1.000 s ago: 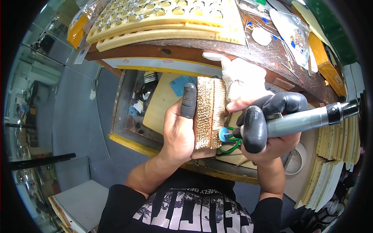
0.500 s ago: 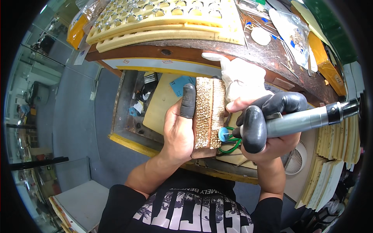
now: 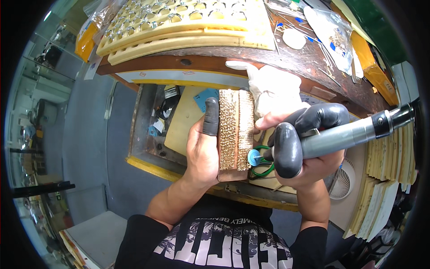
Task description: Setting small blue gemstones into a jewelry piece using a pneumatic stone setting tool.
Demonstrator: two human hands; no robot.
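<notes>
My left hand [image 3: 202, 154] is closed round a brown block [image 3: 233, 175] that stands upright, its face covered in two bands of small gold-coloured metal pieces [image 3: 229, 130]. A black finger cot covers the left thumb. In my right hand [image 3: 309, 143] is a silver rotary handpiece [image 3: 342, 138], gripped with fingers in black cots. Its small blue disc [image 3: 254, 157] is at the block's lower right edge; whether it touches the metal I cannot tell. Beside the block, a crumpled white wrapping [image 3: 275, 89] sits at the bench edge, near the right fingers.
Yellow trays [image 3: 179, 33] of rings lie on the wooden bench [image 3: 215, 56]. Thin metal rods, a round white piece [image 3: 294, 39] and a plastic bag [image 3: 333, 40] lie to their right. Below is an open drawer [image 3: 145, 163] with a green-handled tool [image 3: 264, 171]. A white fan [image 3: 342, 181] stands at right.
The block and both hands appear slightly further left in the picture, as does the bench. The blue disc stays by the block's lower right edge.
</notes>
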